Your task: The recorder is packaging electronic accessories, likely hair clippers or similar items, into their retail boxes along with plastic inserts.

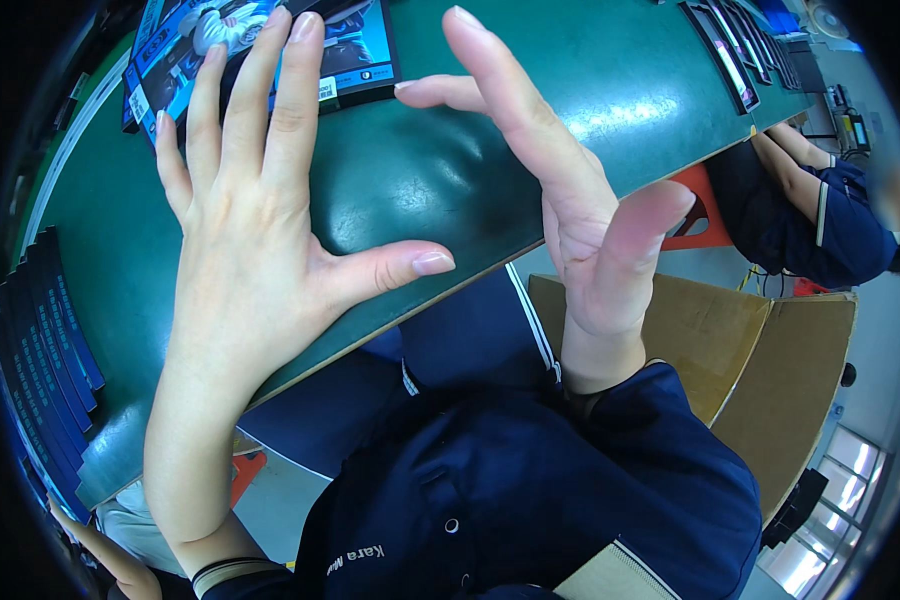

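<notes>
My left hand [242,225] is raised over the green tabletop [390,180], its back showing, fingers spread and thumb stretched to the right. It holds nothing. Behind its fingertips lie flat printed boxes [355,62] in blue and black, partly hidden by the hand. My right hand [580,220] is lifted near the table's front edge, turned sideways with its fingers apart and nothing in it. The green surface lies between the two hands. Whether the left fingertips touch the boxes, I cannot tell.
A fanned row of dark blue boxes [45,365] lies at the table's left end. Dark, thin flat items [735,50] stand at the far right. An open cardboard box [715,340] is beside me on the right. Co-workers sit at the right [820,215] and lower left [120,560].
</notes>
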Tool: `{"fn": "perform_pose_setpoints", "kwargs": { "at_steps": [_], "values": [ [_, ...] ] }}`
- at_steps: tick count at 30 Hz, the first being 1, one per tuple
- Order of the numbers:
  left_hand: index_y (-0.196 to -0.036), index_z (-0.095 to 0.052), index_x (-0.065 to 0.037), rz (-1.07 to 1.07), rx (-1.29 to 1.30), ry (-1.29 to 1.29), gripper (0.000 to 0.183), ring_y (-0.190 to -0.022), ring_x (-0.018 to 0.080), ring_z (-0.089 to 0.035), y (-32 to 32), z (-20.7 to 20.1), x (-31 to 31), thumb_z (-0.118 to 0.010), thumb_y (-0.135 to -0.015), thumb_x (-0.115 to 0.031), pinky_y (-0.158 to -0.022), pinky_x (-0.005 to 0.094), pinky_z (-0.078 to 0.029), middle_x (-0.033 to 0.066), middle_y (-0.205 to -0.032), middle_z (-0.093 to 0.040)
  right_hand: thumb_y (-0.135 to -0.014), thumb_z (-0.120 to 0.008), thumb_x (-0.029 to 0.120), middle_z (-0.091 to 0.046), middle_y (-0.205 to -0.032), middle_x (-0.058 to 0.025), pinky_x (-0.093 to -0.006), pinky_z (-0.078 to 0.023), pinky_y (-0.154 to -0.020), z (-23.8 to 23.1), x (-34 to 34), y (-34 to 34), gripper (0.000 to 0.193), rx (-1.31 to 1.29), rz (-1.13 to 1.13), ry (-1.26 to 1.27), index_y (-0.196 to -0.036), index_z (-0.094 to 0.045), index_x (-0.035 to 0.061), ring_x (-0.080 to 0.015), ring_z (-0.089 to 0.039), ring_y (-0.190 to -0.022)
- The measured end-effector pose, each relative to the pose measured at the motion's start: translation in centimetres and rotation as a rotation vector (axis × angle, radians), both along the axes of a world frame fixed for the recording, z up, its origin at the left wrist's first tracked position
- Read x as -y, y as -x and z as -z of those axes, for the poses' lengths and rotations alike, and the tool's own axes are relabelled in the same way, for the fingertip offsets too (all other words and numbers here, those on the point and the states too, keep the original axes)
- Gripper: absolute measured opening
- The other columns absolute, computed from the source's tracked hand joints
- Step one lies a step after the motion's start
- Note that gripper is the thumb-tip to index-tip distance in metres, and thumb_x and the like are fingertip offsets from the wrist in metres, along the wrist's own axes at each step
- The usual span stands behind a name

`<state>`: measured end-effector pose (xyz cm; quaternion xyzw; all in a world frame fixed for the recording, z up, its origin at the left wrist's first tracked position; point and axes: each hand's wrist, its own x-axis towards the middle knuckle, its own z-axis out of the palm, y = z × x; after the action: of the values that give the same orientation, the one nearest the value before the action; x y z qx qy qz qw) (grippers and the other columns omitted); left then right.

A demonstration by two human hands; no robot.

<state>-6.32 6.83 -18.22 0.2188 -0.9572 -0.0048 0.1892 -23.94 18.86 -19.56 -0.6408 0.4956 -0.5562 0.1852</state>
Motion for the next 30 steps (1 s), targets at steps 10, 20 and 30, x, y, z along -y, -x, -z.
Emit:
{"fn": "perform_pose_setpoints", "kwargs": {
  "at_steps": [10, 20, 30],
  "values": [
    [-0.155, -0.017, -0.007, -0.037, 0.151, -0.112, 0.130, -0.147, 0.0382, -0.016, 0.0, -0.8, -0.1, -0.056, -0.060, -0.087, -0.116, 0.0581, -0.002, 0.0125, -0.160, -0.022, -0.092, 0.001, 0.072, -0.063, -0.115, -0.0168, -0.0510, -0.025, -0.108, 0.5, -0.2, -0.8, 0.097, 0.048, 0.075, -0.093, -0.147, -0.040, 0.0033, -0.0339, -0.054, -0.114],
    [-0.151, -0.026, 0.001, 0.244, -0.270, -0.100, 0.126, -0.134, 0.0356, -0.037, -0.4, 1.2, 2.7, -0.053, -0.065, -0.087, -0.111, 0.0467, -0.026, 0.0206, -0.147, -0.038, -0.075, 0.011, 0.087, -0.060, -0.127, -0.0175, -0.0524, -0.007, -0.117, -1.5, -0.1, -1.3, 0.123, -0.049, 0.095, -0.355, -0.147, -0.039, 0.0010, -0.0275, -0.053, -0.125],
    [-0.133, -0.054, -0.009, 0.161, -0.344, -0.333, 0.079, -0.066, 0.0090, -0.043, 0.2, -0.1, 0.0, -0.089, -0.062, -0.017, -0.057, 0.0224, -0.036, -0.0009, -0.076, -0.047, -0.094, -0.043, 0.052, -0.060, -0.124, -0.0223, -0.0405, -0.032, -0.109, 0.6, -0.1, -0.7, 0.081, -0.014, 0.040, -0.160, -0.149, -0.029, -0.0056, -0.0303, -0.052, -0.123]
  ]
}}
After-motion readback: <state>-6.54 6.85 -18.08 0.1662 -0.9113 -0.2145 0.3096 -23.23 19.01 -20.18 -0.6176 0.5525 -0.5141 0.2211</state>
